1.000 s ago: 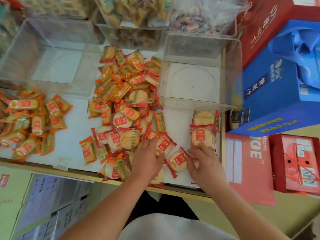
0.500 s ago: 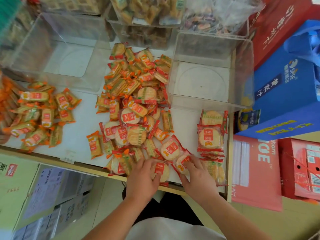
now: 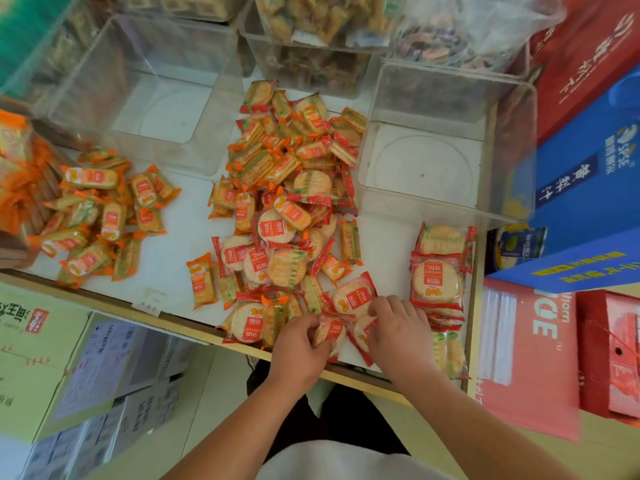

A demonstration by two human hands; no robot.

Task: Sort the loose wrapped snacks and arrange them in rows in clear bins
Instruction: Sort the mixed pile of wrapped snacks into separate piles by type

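Okay, I'm seeing the clear bin [image 3: 446,161] at right on the shelf [image 3: 173,258], the snack pile [image 3: 287,188] just left of it. Down at the near edge, left hand [image 3: 298,348] curls round a cracker packet [image 3: 329,332]; right hand [image 3: 398,334] pinches a second packet [image 3: 360,337].

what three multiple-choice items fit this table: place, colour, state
1. Where is the neat stack of round packs?
A. inside the left bin
B. on the blue box
C. on the table in front of the right clear bin
2. What colour are the wrapper ends in the far-left pile?
A. blue
B. orange
C. black
3. What is the left hand doing?
A. gripping a red-wrapped pack
B. lying flat on the table
C. reaching into a bin

C: it sits at the table's right edge, before that bin.
B: orange crimped ends show.
A: its fingers curl round the pack.
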